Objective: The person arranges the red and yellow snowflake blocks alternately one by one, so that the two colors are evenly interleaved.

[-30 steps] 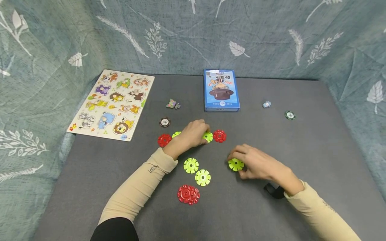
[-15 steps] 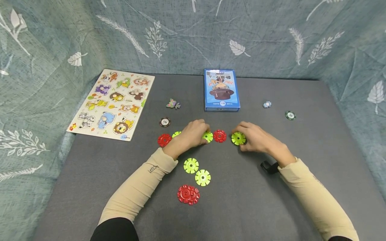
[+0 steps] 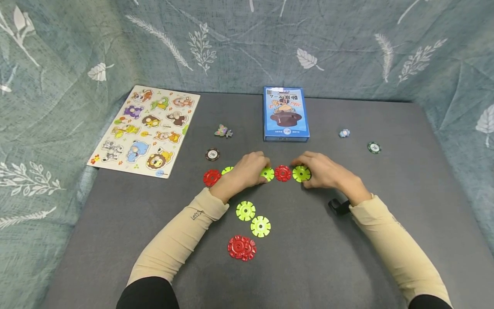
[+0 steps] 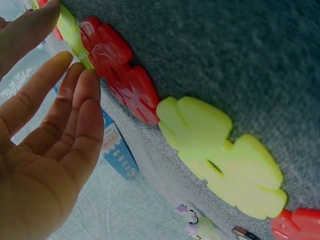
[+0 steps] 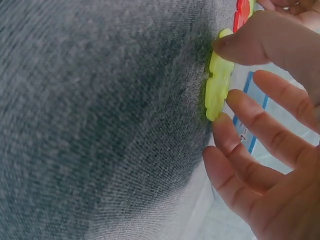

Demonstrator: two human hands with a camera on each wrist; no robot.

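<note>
The end green disc [image 3: 301, 175] is pinched by the right hand [image 3: 326, 171], just beside the red disc [image 3: 283, 173]; the inner green disc [image 3: 268, 174] is held by the left hand [image 3: 250, 168]. By overpushing, the red disc could be displaced.

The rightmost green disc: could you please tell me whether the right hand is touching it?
Touching: the right wrist view shows the right hand pinching the green disc, its fingers against the edge.

Animal puzzle board [image 3: 144, 132], blue box [image 3: 286, 112] near leaf-printed cloth [image 3: 247, 38], green-rimmed chip [image 3: 374, 147]
</note>
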